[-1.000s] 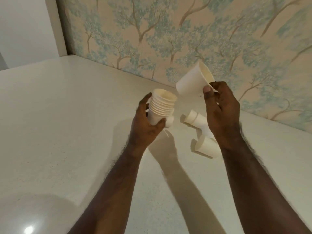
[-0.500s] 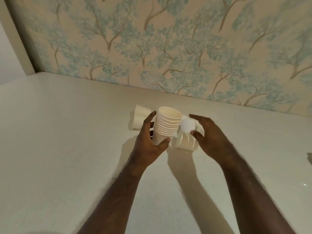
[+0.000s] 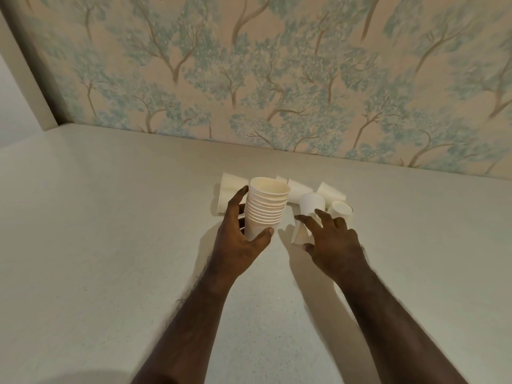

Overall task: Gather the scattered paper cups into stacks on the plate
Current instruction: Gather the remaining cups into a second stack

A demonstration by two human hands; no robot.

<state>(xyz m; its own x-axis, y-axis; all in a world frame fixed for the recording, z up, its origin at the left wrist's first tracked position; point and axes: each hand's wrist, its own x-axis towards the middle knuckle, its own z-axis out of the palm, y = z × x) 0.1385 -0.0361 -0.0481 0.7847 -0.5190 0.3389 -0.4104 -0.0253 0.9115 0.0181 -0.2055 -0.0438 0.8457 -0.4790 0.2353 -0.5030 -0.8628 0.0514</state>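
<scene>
My left hand [image 3: 238,239] is shut on an upright stack of several white paper cups [image 3: 266,206], held above the counter. My right hand [image 3: 329,236] hovers with fingers spread over a loose cup [image 3: 310,206] lying on the counter, its fingertips touching or nearly touching it. More white cups lie on their sides behind: one at the left [image 3: 228,189], one behind the stack [image 3: 297,189], one further right [image 3: 329,192], and one at the far right [image 3: 340,210]. No plate is in view.
The cups lie on a pale speckled counter [image 3: 110,245] close to a wall with tree-patterned wallpaper [image 3: 277,79]. A plain wall corner [image 3: 25,87] stands at the far left.
One second ago my right hand held a single cup up in the air; that cup has gone onto the stack. The right hand then dropped to the loose cups on the counter.
</scene>
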